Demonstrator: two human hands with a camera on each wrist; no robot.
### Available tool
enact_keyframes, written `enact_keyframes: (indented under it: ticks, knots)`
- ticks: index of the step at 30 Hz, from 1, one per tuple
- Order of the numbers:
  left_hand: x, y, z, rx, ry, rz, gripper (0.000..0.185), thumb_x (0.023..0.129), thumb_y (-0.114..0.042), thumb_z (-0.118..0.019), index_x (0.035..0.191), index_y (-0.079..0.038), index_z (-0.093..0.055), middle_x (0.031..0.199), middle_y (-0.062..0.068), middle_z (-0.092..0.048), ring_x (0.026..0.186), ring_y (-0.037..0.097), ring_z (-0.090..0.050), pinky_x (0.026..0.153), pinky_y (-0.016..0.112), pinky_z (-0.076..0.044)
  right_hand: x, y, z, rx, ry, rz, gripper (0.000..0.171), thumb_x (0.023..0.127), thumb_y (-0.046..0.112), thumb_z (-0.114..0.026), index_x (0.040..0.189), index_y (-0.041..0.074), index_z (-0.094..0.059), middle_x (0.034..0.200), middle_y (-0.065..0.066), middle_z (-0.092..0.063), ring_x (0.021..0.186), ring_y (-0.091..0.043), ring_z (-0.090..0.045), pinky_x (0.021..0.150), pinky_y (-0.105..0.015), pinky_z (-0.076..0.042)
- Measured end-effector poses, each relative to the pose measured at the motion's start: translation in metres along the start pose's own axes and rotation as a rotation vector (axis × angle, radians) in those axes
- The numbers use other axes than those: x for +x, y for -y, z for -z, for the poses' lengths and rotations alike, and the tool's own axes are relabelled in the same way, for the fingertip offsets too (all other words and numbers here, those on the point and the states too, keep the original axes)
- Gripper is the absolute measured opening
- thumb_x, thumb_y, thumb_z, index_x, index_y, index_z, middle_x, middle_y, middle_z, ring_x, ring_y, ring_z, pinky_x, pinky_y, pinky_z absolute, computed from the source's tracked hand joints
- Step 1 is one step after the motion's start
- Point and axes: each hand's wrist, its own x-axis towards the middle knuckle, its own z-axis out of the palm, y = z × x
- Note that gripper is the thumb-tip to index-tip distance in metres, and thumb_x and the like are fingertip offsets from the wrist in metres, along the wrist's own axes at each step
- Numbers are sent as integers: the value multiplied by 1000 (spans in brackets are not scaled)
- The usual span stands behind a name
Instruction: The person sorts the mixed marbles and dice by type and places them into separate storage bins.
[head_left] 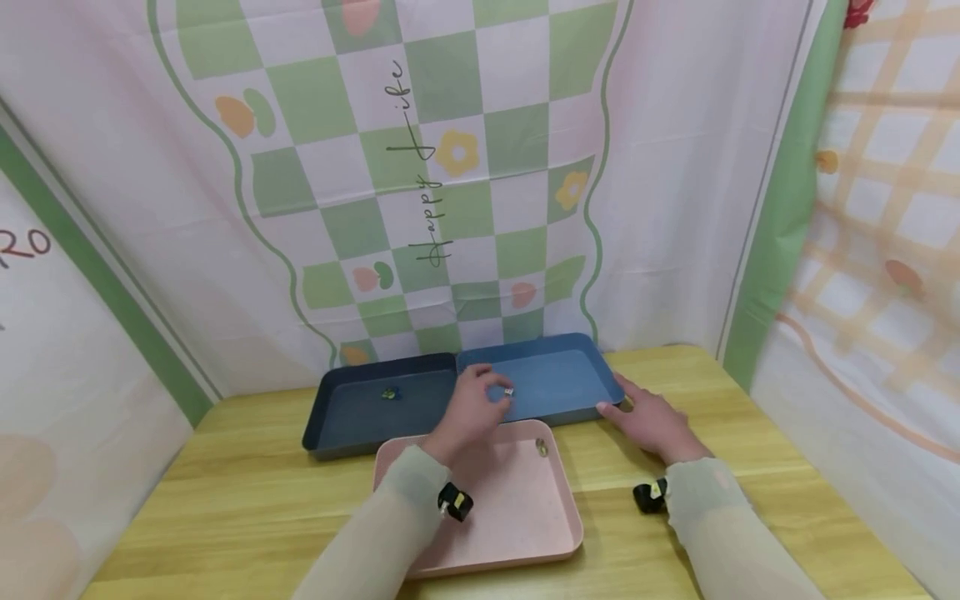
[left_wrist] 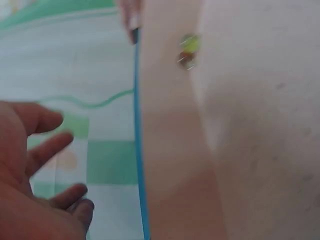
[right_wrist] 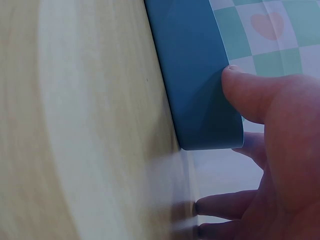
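Observation:
My left hand point(head_left: 476, 404) hangs over the left part of the blue tray point(head_left: 558, 375), with its fingers apart in the left wrist view. A tiny pale-and-dark piece point(head_left: 509, 392) shows right at its fingertips in the head view. My right hand point(head_left: 651, 421) holds the blue tray's near right corner. Its thumb point(right_wrist: 245, 90) lies on the rim, one finger reaches round the corner, and other fingertips touch the table. Under my left forearm lies the pink tray point(head_left: 517, 517), with small glassy yellow-green and reddish pieces point(left_wrist: 189, 50) near its far right corner.
A dark tray point(head_left: 318, 425) adjoins the blue one on the left and holds a small greenish piece point(head_left: 390, 393). All three trays stand on a wooden table point(head_left: 247, 500). Patterned curtains point(head_left: 450, 208) hang right behind the trays and at both sides.

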Motion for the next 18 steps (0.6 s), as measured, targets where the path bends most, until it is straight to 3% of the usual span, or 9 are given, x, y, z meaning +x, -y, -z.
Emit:
enact_keyframes:
  ticks: [3,6,11,18]
  knots:
    - [-5,-5,-14,177,110,-114,15,96,-19,-66,107,-18,-76,148,12,-43,142,32,-29,107,48,-37,0,0,1,-2,3,0,88,98,65,-45,160,8,-19,148,-34,-35,132,-59,-31,93,-84,-13]
    - [-10,-6,-26,297,216,-193,15,96,-22,-66,106,-25,-78,150,12,-44,145,34,-24,112,48,-31,0,-1,0,0,5,-4,88,98,65,-45,160,8,-19,148,-34,-35,132,-59,-31,92,-85,-12]
    - [-16,-5,-34,340,323,-205,23,98,-22,-61,112,-32,-75,159,17,-28,148,39,-14,114,52,-24,1,-2,-1,6,4,-8,89,98,66,-44,160,8,-18,149,-33,-34,133,-58,-30,93,-85,-11]
    - [-16,-2,-34,362,338,-204,25,99,-22,-59,118,-30,-74,158,19,-28,147,39,-18,114,51,-25,2,-2,-1,0,8,-10,89,98,66,-43,160,8,-17,150,-33,-34,133,-58,-29,92,-85,-11]
